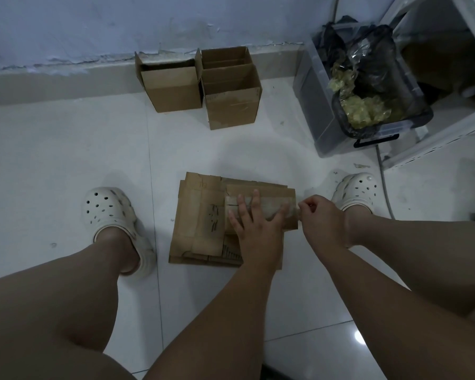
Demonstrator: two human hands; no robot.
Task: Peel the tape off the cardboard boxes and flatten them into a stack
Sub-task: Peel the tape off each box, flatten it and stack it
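On the floor [66, 160]: stack of flattened cardboard [200, 234], judged light, stiff, apt to slide.
Top of stack: left hand [258, 226], fingers spread, pressing flat.
Right edge of stack: right hand [320, 215], fingers pinching the tape [269, 203] end. The tape is probably thin and tearable, so grip the lifted end.
Beyond stack: open boxes [231, 105].

A home storage corner: white tiled floor [66, 160], peeling painted wall [93, 31], metal shelving [433, 144], a plastic bin [327, 127] holding rubbish.
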